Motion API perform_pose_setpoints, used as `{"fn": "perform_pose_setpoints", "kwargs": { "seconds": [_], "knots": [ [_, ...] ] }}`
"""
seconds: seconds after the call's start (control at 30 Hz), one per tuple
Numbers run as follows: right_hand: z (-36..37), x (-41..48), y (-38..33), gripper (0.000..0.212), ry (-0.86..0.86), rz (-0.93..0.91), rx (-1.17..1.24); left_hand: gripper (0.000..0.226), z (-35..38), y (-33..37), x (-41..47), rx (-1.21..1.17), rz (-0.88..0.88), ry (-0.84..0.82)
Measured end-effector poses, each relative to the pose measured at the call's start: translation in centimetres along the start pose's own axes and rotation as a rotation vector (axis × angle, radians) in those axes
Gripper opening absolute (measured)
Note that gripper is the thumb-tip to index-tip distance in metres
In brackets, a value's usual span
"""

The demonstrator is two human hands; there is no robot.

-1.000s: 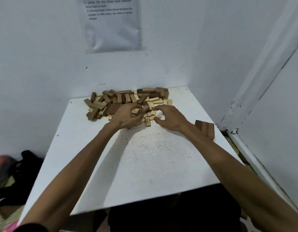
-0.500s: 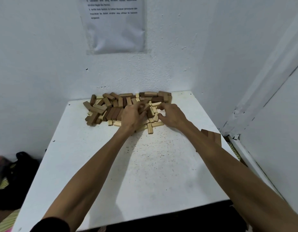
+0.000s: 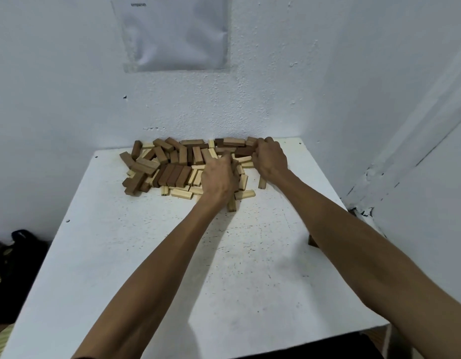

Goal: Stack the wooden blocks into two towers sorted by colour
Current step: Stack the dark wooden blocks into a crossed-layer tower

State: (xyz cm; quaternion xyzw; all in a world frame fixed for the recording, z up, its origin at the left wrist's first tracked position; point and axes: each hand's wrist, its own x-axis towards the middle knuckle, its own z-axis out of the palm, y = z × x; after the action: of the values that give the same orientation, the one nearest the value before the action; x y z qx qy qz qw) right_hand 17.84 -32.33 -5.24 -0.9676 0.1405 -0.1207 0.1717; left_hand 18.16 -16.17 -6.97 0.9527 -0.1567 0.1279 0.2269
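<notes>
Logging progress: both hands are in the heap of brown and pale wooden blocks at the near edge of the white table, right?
No: the head view shows the heap of brown and pale wooden blocks at the far edge of the white table, by the wall. The left hand and right hand are in it.

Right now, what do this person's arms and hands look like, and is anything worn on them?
Both are bare human arms, no machine parts. No sleeve covers the left forearm or right forearm. The left hand and right hand wear no gloves; neither wrist shows a watch or band. Rings cannot be told.
</notes>
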Motion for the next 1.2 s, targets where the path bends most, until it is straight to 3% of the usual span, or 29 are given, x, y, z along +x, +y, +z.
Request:
{"fn": "perform_pose_setpoints", "kwargs": {
  "seconds": [0.17, 0.6, 0.9, 1.2],
  "knots": [
    [0.7, 0.4, 0.8, 0.020, 0.063, 0.081, 0.075, 0.022, 0.2, -1.0, 0.1, -0.003, 0.053, 0.006],
    [-1.6, -3.1, -0.3, 0.028, 0.193, 0.062, 0.143, 0.026, -3.1, -1.2, -1.8, -0.354, 0.136, 0.056],
    [-3.7, -12.9, -2.5, 0.027, 0.271, 0.076, 0.285, 0.029, -6.8, -1.0, -7.2, -0.436, 0.173, 0.099],
    [-2.8, -25.3, -2.1, 0.027, 0.222, 0.033, 0.280, 0.035, -7.8, -1.9, -17.0, -0.484, 0.198, -0.060]
  ]
}}
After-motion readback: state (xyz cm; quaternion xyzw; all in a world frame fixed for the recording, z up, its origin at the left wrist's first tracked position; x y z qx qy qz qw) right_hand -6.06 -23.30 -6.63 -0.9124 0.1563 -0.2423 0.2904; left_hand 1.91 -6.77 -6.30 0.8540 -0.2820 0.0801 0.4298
